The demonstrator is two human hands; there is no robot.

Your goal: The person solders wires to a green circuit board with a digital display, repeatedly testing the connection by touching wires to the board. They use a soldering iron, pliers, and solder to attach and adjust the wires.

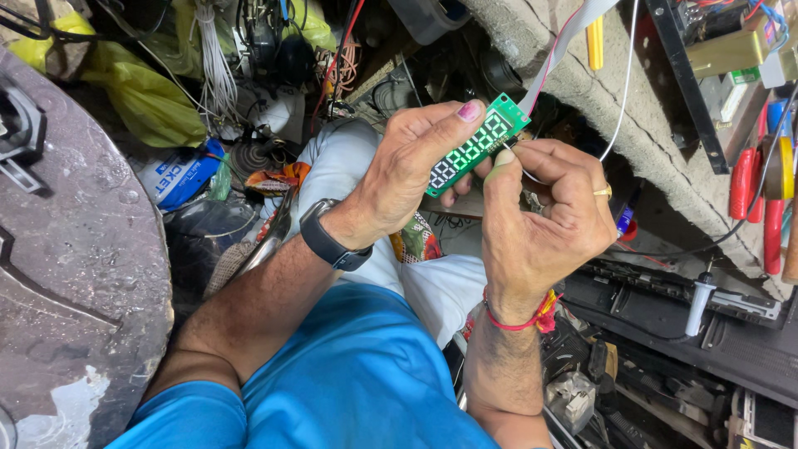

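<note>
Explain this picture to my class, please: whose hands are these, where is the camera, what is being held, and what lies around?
The one picture comes from a camera worn on a person's head, looking down at that person's own two bare hands; there is no machine. The left hand, with a dark watch on its wrist, grips a small green circuit board with a lit row of digits, thumb on top. The right hand, wearing a ring and a red wrist thread, pinches a thin white wire at the board's edge. A flat grey ribbon cable leads up from the board. Around them is workshop clutter: yellow plastic bags, a dark round slab at left, and red-handled tools at right.
</note>
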